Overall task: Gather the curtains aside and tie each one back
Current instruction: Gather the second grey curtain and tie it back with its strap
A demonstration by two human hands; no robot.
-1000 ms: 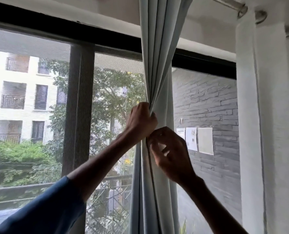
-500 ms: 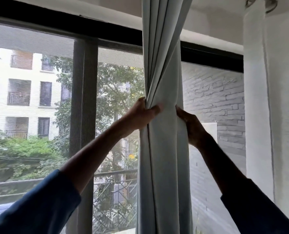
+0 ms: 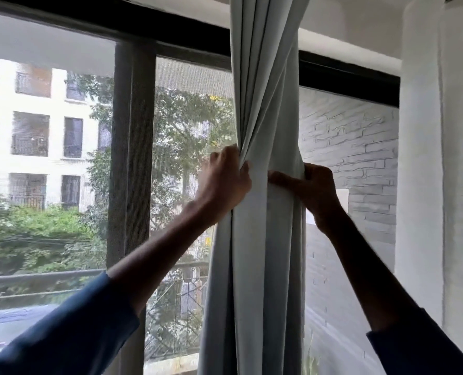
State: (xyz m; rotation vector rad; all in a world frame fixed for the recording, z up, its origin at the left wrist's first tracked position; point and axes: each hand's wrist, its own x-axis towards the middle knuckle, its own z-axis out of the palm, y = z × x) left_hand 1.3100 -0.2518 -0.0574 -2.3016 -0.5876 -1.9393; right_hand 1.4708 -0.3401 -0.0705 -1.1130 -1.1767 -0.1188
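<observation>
Left fingers (image 3: pixel 231 159): curled round the curtain's left edge, thumb laid on the front folds. The left hand (image 3: pixel 225 185) grips the bunch.
Right fingers (image 3: pixel 310 170): hooked round the right edge, tips hidden behind the cloth. The thumb (image 3: pixel 279 176) stretches across the front, and the right hand (image 3: pixel 317 190) grips the same bunch.
Between the hands: the two thumbs are near each other but apart, at about one height.
Curtain (image 3: pixel 265 104): pale grey-blue and held between the two hands, where it is pinched to a narrow waist. Folds fan upward out of view and hang straight below.
Arms: both reach up from below the hands, with blue sleeves (image 3: pixel 70 334) on the forearms.
Behind the hands: dark window frame (image 3: pixel 134 158), with an upright bar left of the left hand and a top bar above both.
Beyond the glass, left of the left hand: tree (image 3: pixel 187 125) nearest, railing (image 3: pixel 35 276) lower, pale building (image 3: pixel 35 117) farthest left.
Right of the right hand: grey brick wall (image 3: pixel 360 147). A paper (image 3: pixel 343 198) sits just beside the wrist, partly hidden.
Far right: white wall (image 3: pixel 419 158), close to the camera.
</observation>
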